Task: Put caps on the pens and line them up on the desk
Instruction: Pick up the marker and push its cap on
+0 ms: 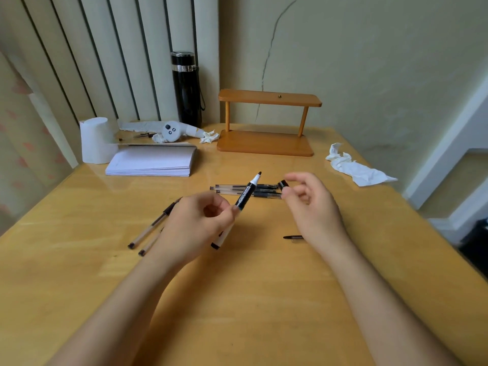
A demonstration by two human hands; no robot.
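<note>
The left hand (pixel 200 220) grips an uncapped marker (pixel 247 192); the right hand (pixel 309 199) pinches its cap (pixel 284 184). Three capped pens (pixel 245 191) lie lined at 12 o'clock, two pens (pixel 150 231) wait at 9.

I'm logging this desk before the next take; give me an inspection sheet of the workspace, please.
Surface: wooden desk, glossy, mostly bare near the person.
Job's things: uncapped marker in left hand; black cap at right fingertips; capped pens in a row behind; two pens lying left; a small dark piece, maybe a cap, by the right wrist.
Clutter: paper stack, tissue roll, crumpled tissues, flask, wooden shelf, white controller.
Grippers: left hand shut on marker; right hand pinching cap.
Cables: nothing seen.
Surroundings: cracked wall, vertical slats, curtain left.
</note>
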